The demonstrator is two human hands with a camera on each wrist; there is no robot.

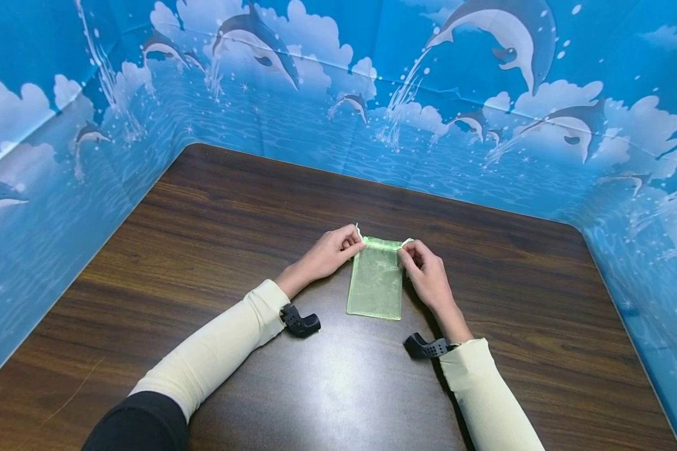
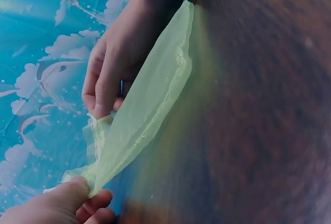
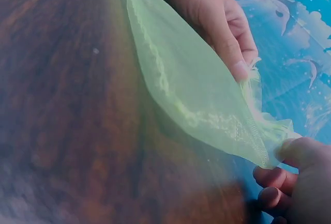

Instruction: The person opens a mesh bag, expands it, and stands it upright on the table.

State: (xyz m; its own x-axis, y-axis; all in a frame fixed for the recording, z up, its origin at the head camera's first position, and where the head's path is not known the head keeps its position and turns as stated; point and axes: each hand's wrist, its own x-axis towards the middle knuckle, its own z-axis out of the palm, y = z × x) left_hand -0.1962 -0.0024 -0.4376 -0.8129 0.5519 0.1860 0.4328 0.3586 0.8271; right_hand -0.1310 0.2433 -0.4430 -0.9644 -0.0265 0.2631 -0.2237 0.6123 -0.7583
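A small sheer green drawstring pouch (image 1: 375, 282) hangs between the two hands over the middle of the table, its gathered top toward the far side. My left hand (image 1: 334, 250) pinches the upper left corner between thumb and fingers, with a white cord end sticking up beside it. At the upper right corner, my right hand (image 1: 425, 269) pinches the pouch, and a bit of white cord shows there too. In the left wrist view the pouch (image 2: 150, 94) slants up and away, its surface bulging slightly. The right wrist view shows the frilled mouth (image 3: 253, 100) between both hands.
The dark wood-grain table (image 1: 203, 207) has rounded far corners. A blue curtain (image 1: 327, 125) printed with dolphins and clouds surrounds it at the back and sides. Black wrist cameras sit on the left wrist (image 1: 300, 321) and the right wrist (image 1: 425, 346).
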